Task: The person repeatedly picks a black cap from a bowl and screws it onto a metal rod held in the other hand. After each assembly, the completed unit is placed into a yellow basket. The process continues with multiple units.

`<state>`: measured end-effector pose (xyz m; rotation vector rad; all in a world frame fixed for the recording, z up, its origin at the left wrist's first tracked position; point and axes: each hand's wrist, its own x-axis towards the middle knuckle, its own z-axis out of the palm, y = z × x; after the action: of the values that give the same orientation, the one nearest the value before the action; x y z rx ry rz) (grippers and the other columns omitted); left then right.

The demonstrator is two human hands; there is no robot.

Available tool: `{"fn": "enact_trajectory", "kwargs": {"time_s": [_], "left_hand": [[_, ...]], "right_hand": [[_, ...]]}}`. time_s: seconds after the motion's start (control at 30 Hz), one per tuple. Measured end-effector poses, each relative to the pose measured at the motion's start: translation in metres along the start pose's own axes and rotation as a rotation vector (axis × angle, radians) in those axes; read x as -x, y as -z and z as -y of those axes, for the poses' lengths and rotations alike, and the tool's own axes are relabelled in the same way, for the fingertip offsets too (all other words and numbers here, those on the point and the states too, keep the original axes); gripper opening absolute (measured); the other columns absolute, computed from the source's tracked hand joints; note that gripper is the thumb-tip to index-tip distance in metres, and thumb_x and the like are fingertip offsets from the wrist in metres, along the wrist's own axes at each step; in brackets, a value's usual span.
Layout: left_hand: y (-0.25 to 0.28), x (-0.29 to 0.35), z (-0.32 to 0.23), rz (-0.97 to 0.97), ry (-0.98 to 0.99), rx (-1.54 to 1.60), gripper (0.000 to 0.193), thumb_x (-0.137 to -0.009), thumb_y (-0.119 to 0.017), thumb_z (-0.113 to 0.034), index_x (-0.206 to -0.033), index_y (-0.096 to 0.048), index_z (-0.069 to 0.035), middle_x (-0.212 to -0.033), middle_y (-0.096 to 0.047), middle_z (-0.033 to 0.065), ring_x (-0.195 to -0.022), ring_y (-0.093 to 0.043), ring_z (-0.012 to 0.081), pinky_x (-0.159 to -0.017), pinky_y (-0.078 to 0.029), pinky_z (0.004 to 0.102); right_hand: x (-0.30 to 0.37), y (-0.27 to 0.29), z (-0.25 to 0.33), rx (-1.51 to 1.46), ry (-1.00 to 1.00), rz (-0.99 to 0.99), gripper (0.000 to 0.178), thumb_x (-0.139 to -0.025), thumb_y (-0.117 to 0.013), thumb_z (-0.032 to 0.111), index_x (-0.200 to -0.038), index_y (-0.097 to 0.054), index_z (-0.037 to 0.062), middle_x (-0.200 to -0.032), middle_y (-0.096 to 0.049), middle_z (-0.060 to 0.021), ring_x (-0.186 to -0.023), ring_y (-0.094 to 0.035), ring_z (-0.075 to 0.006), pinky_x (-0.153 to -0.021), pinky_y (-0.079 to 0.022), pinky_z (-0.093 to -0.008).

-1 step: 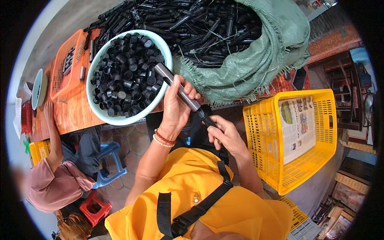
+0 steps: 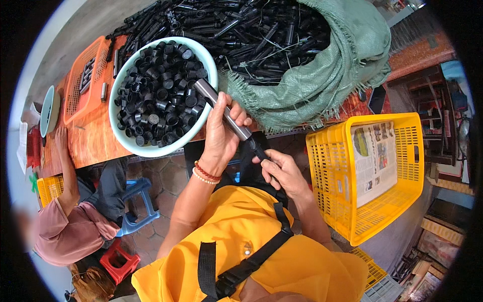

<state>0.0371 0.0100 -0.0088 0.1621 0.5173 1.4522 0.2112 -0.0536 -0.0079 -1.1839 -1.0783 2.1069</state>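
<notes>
My left hand (image 2: 222, 133) is closed around a smooth grey metal tube (image 2: 235, 123), held slanting with its upper end over the rim of a pale green basin (image 2: 211, 75). A dark slot shows in the tube near that end. From its lower end sticks a black plastic part (image 2: 257, 149), and the fingertips of my right hand (image 2: 284, 173) pinch it. How far the part goes inside the tube is hidden. The basin is heaped with small black round caps (image 2: 161, 94). Behind it lies a big pile of black plastic parts (image 2: 241, 35), partly on a green woven sack (image 2: 347, 60).
A yellow crate (image 2: 327, 176) lined with newspaper stands at my right. An orange basket (image 2: 93, 105) with metal tubes sits on the table (image 2: 95, 146) at the left. Another person (image 2: 70, 226) sits there, one hand at the table's edge, near a blue stool (image 2: 138, 211).
My right hand has shifted very slightly at the black part. The tube and my left hand stay in place.
</notes>
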Motion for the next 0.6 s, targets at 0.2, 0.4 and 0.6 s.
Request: {"fn": "enact_trajectory", "kwargs": {"time_s": [0.2,0.4,0.6], "left_hand": [[0.007,0.001,-0.006,0.114,-0.001,0.1,0.035,-0.098,-0.047,-0.032,-0.067,-0.04,-0.017,-0.052,-0.028,-0.0086,-0.043,-0.027,0.0029,-0.044,-0.028,0.0193],[0.012,0.004,-0.017,0.202,0.04,0.273,0.034,-0.097,-0.046,-0.027,-0.066,-0.037,-0.016,-0.049,-0.032,-0.0089,-0.039,-0.028,0.0025,-0.041,-0.028,0.0194],[0.014,0.006,-0.02,0.42,0.058,0.476,0.03,-0.096,-0.047,-0.024,-0.069,-0.038,-0.015,-0.048,-0.035,-0.0077,-0.039,-0.032,0.004,-0.041,-0.03,0.0202]], "right_hand": [[-0.01,-0.02,-0.014,0.419,0.445,-0.25,0.024,-0.09,-0.059,0.024,-0.079,-0.056,0.0029,-0.054,-0.048,-0.0102,-0.044,-0.049,-0.0152,-0.044,-0.038,-0.0286],[-0.004,-0.035,-0.002,0.891,0.579,-0.38,0.026,-0.085,-0.066,0.025,-0.08,-0.054,0.0023,-0.055,-0.052,-0.0156,-0.047,-0.057,-0.0286,-0.043,-0.04,-0.0361],[0.0,-0.049,0.009,1.079,0.711,-0.468,0.029,-0.082,-0.068,0.028,-0.084,-0.053,0.0034,-0.055,-0.057,-0.0142,-0.048,-0.058,-0.0327,-0.042,-0.043,-0.0382]]}}
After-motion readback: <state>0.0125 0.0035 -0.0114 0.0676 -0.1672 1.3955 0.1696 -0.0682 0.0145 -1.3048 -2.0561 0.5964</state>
